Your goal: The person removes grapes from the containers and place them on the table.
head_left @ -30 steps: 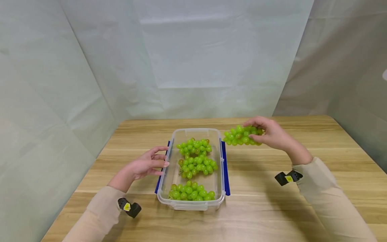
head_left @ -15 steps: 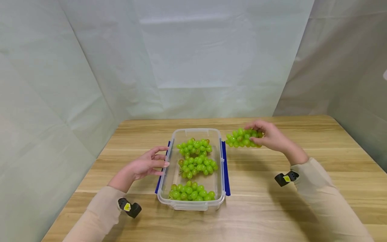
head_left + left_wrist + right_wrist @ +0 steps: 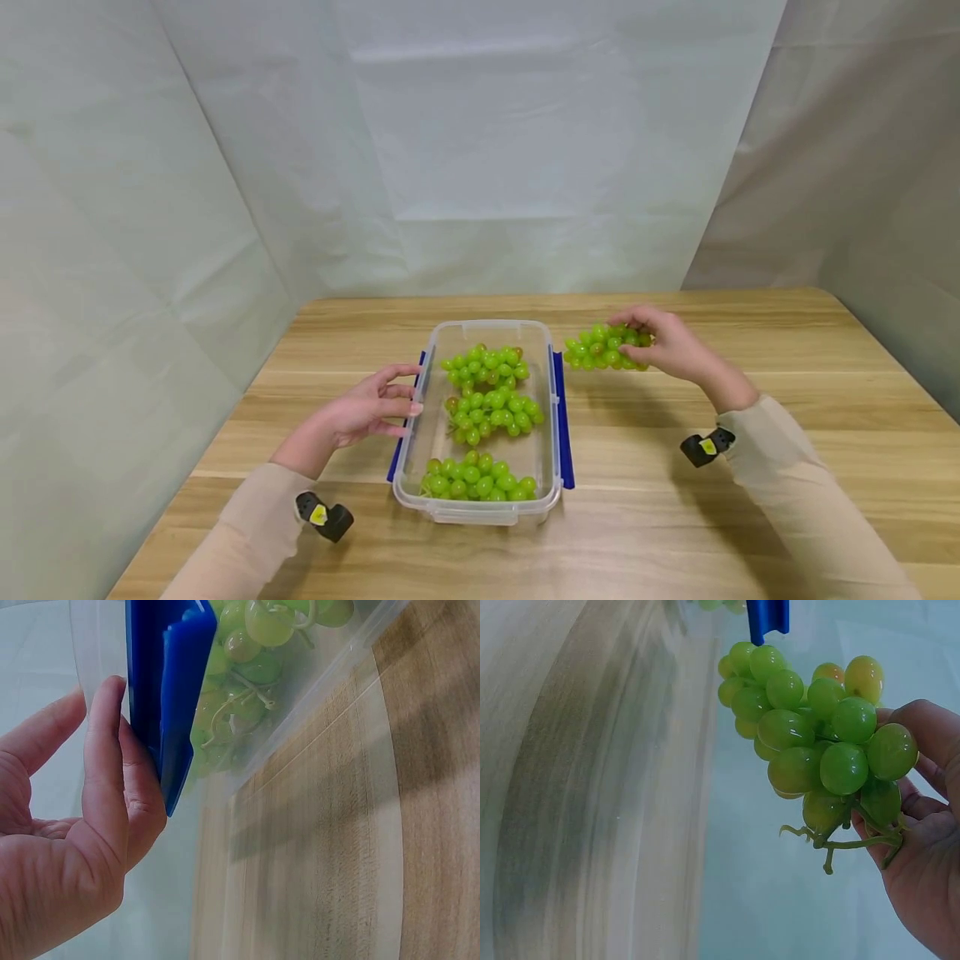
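A clear plastic food container [image 3: 551,500] with blue side flaps stands on the table, holding bunches of green grapes at the back [image 3: 486,367], in the middle [image 3: 495,414] and at the front [image 3: 480,478]. My left hand [image 3: 367,407] rests its extended fingers against the container's left side, beside the blue flap [image 3: 176,697] in the left wrist view. Right of the container, my right hand [image 3: 671,346] grips another bunch of green grapes [image 3: 603,347], held up off the table. Its stem [image 3: 855,841] shows near the palm in the right wrist view.
The wooden table [image 3: 750,350] is bounded by pale sheet walls [image 3: 525,150] behind and at both sides. The container's right blue flap [image 3: 562,421] hangs outward, just left of the held grapes. Each sleeve carries a small black camera [image 3: 705,447].
My right hand has come slightly nearer to me and lower with its grapes, which sit a little further right. My left hand stays at the container's side.
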The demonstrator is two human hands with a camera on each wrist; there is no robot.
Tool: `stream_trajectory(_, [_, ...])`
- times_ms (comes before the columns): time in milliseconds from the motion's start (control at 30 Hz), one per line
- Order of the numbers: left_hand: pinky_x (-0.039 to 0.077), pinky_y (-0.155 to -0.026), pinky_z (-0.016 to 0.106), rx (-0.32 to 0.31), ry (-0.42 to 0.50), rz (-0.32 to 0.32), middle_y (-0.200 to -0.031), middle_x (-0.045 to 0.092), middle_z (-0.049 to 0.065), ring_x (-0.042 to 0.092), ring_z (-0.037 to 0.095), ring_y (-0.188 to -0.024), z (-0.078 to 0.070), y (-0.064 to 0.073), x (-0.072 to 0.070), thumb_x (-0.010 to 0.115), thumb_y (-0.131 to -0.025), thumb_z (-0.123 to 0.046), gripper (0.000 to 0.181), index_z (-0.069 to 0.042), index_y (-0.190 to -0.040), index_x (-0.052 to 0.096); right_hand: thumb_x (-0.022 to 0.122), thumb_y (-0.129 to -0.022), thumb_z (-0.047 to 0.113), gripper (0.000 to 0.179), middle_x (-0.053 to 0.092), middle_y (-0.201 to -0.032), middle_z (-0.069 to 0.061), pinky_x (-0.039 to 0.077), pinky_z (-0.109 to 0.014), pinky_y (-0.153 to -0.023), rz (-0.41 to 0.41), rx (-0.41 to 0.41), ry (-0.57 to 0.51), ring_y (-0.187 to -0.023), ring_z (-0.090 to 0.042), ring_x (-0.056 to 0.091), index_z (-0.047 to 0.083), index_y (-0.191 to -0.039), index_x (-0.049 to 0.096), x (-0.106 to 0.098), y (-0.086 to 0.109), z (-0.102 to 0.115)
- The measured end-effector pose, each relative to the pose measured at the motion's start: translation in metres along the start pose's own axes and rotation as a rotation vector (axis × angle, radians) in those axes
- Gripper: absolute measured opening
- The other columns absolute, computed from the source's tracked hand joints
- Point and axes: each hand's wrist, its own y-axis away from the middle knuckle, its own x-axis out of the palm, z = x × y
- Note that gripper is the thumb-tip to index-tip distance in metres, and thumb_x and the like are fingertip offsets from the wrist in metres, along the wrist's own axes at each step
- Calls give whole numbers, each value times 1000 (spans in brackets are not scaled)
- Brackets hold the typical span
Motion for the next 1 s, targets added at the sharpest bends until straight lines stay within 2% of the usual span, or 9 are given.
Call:
stream_trajectory(433, [58, -79, 34, -1, 9, -4, -137, 33, 31, 61, 23, -98, -1, 1, 1, 66, -89, -14, 77, -8, -148, 17, 65, -85, -3, 35, 62, -108, -20, 50, -23, -74, 3, 39, -41, -90, -25, 56, -7, -119, 58, 7, 0, -18])
stream_trajectory(733, [59, -78, 33, 0, 19, -1, -137, 33, 31, 60, 21, -97, -1, 1, 2, 66, -89, -14, 77, -8, -148, 16, 67, -84, -3, 36, 63, -105, -18, 50, -21, -72, 12, 56, -60, -85, -17, 54, -7, -119, 59, 12, 3, -34])
stream_trajectory(1000, [58, -79, 33, 3, 19, 7, -141, 30, 32, 60, 24, -101, -2, 2, 2, 66, -89, -14, 78, -8, -149, 15, 65, -84, -4, 39, 63, -112, -22, 51, -29, -77, 16, 52, -20, -92, -27, 57, -8, -122, 57, 13, 2, -40])
